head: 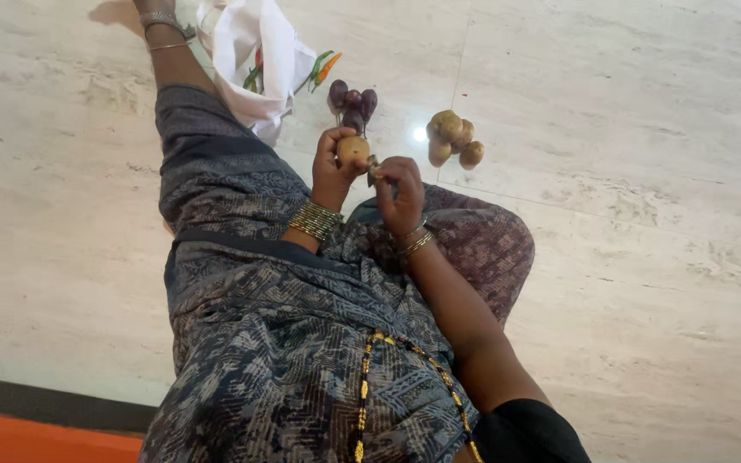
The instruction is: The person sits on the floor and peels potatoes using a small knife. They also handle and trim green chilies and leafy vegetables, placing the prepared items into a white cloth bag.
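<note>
So closest in, the left hand [333, 171] had its fingers curled round a potato [353, 149], held up over the lap. The right hand [400, 190] sat just beside it, fingers pinched on a small tool [372, 169], too tiny to make out. Further out on the pale floor [628, 257]: purple aubergines [352, 103], a potato pile [453, 139], and a crumpled white bag [255, 51] with chillies [326, 69] poking out.
</note>
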